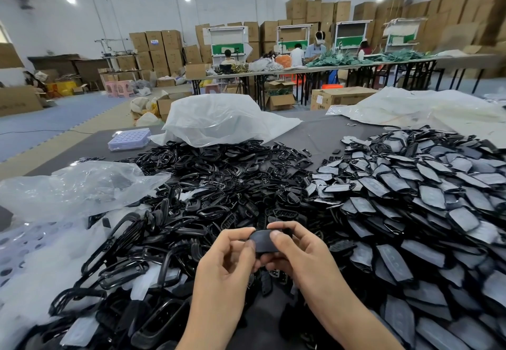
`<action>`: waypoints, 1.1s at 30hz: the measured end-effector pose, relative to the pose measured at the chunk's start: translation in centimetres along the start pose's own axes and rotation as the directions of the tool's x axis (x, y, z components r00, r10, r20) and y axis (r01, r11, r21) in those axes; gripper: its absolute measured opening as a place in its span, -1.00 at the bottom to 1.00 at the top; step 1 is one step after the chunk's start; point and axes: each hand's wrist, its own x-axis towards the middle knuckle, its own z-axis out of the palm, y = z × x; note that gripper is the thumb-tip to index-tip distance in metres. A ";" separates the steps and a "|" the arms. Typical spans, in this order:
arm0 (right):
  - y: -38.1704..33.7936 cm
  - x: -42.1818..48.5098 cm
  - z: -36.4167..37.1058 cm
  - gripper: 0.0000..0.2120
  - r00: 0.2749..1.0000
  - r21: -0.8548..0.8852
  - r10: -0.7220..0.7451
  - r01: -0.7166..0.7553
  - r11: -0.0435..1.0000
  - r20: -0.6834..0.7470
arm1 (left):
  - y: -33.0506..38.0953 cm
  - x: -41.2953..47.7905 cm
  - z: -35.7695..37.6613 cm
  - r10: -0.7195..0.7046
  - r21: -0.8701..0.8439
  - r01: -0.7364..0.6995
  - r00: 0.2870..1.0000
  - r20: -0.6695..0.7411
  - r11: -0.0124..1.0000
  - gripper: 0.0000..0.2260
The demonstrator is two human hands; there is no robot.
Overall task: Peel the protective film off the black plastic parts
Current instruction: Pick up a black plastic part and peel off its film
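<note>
A small black plastic part (262, 241) is held up between both hands above the table's near edge. My left hand (227, 264) pinches its left end with thumb and forefinger. My right hand (301, 253) grips its right side, thumb on top. A large heap of flat black parts with greyish film (427, 201) fills the right half of the table. Black ring-shaped frames and button pieces (213, 185) are piled in the middle and to the left.
Crumpled clear plastic bags lie at the left (79, 188) and the back (219, 119). A purple perforated tray (129, 138) sits at the far left of the dark table. Beyond are long worktables with seated people (315, 51) and stacked cardboard boxes (410, 15).
</note>
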 end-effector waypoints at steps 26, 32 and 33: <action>-0.5 -0.2 -0.9 -0.79 0.992 -0.176 -0.048 0.027 0.984 -0.117 | 0.7 -1.9 0.6 0.410 0.533 -0.618 0.784 0.466 0.578 -0.73; -1.1 -0.2 -1.3 -0.77 0.994 -0.155 -0.059 0.045 0.987 -0.091 | 1.2 -2.3 0.9 0.367 0.559 -0.591 0.804 0.468 0.582 -0.68; -1.0 -0.2 -1.2 -0.80 0.992 -0.188 -0.082 0.064 0.980 -0.092 | 1.3 -2.1 0.7 0.369 0.558 -0.569 0.820 0.437 0.604 -0.69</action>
